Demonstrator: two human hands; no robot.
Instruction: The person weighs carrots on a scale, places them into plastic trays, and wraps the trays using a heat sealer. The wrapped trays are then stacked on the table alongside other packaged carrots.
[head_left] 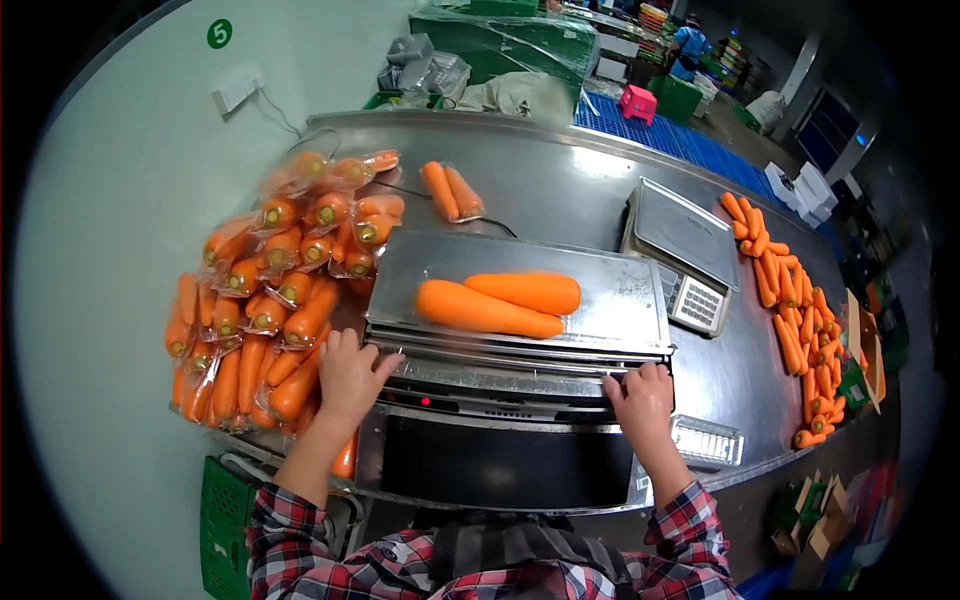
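Observation:
My left hand [347,378] is at the left front of a metal film-wrapping machine [640,300], fingers curled and thumb pointing inward. My right hand [643,398] is at the machine's right front with its fingers bent. Between them runs a shiny strip of clear plastic film [500,378], its edge apparently pinched in both hands; the exact grip is hard to make out. Two large loose carrots [490,305] lie side by side on the machine's flat top, beyond my hands. A dark plate [500,462] forms the machine's near part, and a small red light glows above it.
Many bagged carrots [275,265] are piled at the left, close to my left hand. One more bagged pair [453,191] lies behind the machine. At the right are a digital scale [690,240], a clear tray [706,442] and loose carrots [800,320]. A person [690,45] stands far back.

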